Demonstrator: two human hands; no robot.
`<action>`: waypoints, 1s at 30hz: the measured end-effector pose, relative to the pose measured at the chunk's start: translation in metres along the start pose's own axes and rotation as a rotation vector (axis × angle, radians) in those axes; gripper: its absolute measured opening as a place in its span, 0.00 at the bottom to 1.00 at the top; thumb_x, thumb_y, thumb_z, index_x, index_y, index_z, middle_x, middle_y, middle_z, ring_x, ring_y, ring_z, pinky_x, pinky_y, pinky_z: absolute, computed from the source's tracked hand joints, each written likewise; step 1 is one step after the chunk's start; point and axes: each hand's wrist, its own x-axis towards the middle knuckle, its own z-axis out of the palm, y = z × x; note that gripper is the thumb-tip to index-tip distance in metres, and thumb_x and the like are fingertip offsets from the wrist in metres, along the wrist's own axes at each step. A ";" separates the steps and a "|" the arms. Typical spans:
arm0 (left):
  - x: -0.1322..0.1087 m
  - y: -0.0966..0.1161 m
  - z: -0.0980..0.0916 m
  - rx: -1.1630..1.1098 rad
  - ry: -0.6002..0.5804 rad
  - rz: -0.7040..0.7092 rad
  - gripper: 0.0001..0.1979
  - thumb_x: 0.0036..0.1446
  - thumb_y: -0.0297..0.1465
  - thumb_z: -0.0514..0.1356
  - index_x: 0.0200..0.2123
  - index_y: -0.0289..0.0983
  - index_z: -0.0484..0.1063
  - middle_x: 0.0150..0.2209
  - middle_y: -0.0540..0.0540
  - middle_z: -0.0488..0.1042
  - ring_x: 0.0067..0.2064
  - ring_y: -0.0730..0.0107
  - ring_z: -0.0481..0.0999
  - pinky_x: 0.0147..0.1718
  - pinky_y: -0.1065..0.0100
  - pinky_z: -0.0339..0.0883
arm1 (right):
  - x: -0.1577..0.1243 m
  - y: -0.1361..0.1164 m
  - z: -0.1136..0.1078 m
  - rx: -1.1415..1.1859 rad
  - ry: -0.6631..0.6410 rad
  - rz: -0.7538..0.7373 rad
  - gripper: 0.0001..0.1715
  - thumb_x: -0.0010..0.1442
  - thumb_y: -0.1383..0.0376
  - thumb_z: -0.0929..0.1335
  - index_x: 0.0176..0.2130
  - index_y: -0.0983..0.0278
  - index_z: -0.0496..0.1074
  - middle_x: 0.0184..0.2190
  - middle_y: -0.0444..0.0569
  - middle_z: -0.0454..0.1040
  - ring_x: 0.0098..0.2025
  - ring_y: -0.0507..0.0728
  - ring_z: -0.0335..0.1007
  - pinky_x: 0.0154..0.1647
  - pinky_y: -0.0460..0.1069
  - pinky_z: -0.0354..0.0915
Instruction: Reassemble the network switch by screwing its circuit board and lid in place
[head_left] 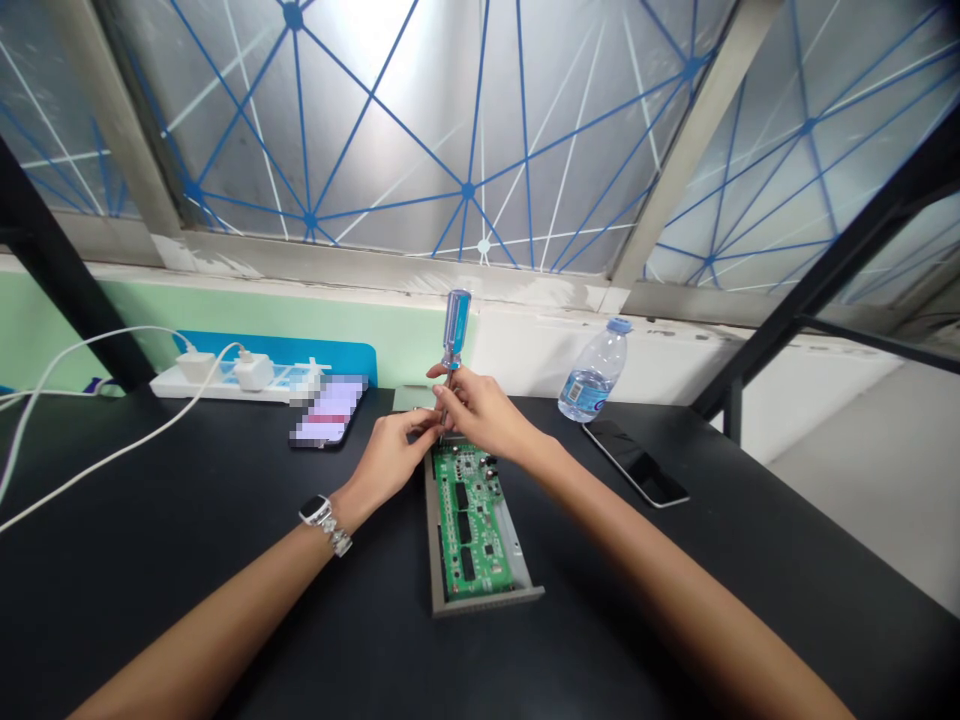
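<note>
A screwdriver (457, 330) with a clear blue handle stands nearly upright, its shaft pointing down. My right hand (484, 410) is closed around the shaft just below the handle. Close to the screwdriver's lower end, my left hand (397, 445) has its thumb and fingers pinched together; what is between them is hidden. Both hands are over the far end of a green circuit board (480, 535), which lies in an open metal casing (491, 603) on the table. The fingers hide the tip and the spot under it.
A lit phone (330, 410) and a white power strip (172, 382) with plugs and cables are at the back left. On the right are a water bottle (596, 375) and a dark phone (637, 465). Behind the casing is a pale flat piece (412, 397) on the black table (322, 640).
</note>
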 end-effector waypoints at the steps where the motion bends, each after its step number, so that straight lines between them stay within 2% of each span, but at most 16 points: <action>1: 0.000 0.000 0.000 0.007 0.006 0.000 0.11 0.62 0.31 0.59 0.43 0.36 0.80 0.43 0.44 0.83 0.44 0.59 0.81 0.46 0.63 0.72 | 0.000 0.000 0.000 -0.002 -0.003 0.003 0.14 0.69 0.60 0.61 0.50 0.64 0.67 0.32 0.46 0.74 0.28 0.54 0.74 0.35 0.51 0.69; 8: -0.003 0.001 0.003 0.077 0.038 -0.004 0.09 0.63 0.31 0.59 0.41 0.37 0.80 0.41 0.45 0.83 0.43 0.60 0.81 0.45 0.63 0.71 | 0.001 -0.003 -0.004 0.041 0.007 0.032 0.14 0.67 0.57 0.63 0.49 0.61 0.64 0.31 0.43 0.71 0.25 0.52 0.73 0.29 0.49 0.67; 10: -0.004 0.002 0.004 0.090 0.059 -0.014 0.09 0.62 0.31 0.59 0.41 0.38 0.79 0.41 0.45 0.83 0.44 0.59 0.81 0.45 0.63 0.71 | 0.002 -0.006 -0.006 0.034 0.075 0.059 0.15 0.65 0.53 0.66 0.45 0.60 0.63 0.30 0.43 0.71 0.22 0.52 0.71 0.26 0.48 0.64; 13: -0.005 0.003 0.006 0.107 0.089 -0.035 0.08 0.61 0.31 0.61 0.40 0.38 0.79 0.41 0.45 0.83 0.44 0.59 0.81 0.46 0.62 0.71 | 0.003 -0.012 -0.007 -0.063 0.247 0.070 0.20 0.61 0.48 0.69 0.36 0.60 0.61 0.26 0.41 0.70 0.22 0.51 0.67 0.25 0.48 0.60; 17: -0.005 0.003 0.007 0.113 0.103 -0.045 0.07 0.61 0.32 0.61 0.39 0.38 0.79 0.41 0.45 0.83 0.44 0.59 0.81 0.46 0.62 0.72 | 0.005 -0.018 -0.008 -0.210 0.401 0.014 0.24 0.60 0.48 0.69 0.27 0.60 0.57 0.19 0.39 0.62 0.21 0.50 0.59 0.25 0.48 0.55; 24: -0.005 0.003 0.007 0.135 0.110 -0.017 0.08 0.61 0.33 0.60 0.39 0.38 0.78 0.40 0.45 0.83 0.42 0.58 0.81 0.45 0.61 0.73 | 0.008 -0.025 -0.008 -0.381 0.429 0.018 0.24 0.61 0.49 0.68 0.24 0.60 0.59 0.18 0.40 0.63 0.22 0.51 0.59 0.26 0.49 0.53; 27: -0.006 0.002 0.007 0.147 0.071 0.003 0.08 0.63 0.33 0.57 0.41 0.38 0.75 0.41 0.44 0.82 0.43 0.59 0.81 0.46 0.60 0.73 | 0.009 -0.029 -0.010 -0.395 0.416 0.023 0.23 0.60 0.50 0.69 0.25 0.61 0.60 0.18 0.40 0.65 0.22 0.51 0.60 0.26 0.49 0.52; 30: -0.010 -0.001 0.003 0.219 0.007 0.035 0.11 0.61 0.32 0.57 0.47 0.38 0.72 0.47 0.42 0.78 0.48 0.58 0.79 0.49 0.57 0.72 | 0.010 -0.029 -0.012 -0.369 0.393 0.027 0.23 0.59 0.50 0.69 0.26 0.60 0.60 0.19 0.41 0.67 0.22 0.51 0.60 0.26 0.48 0.52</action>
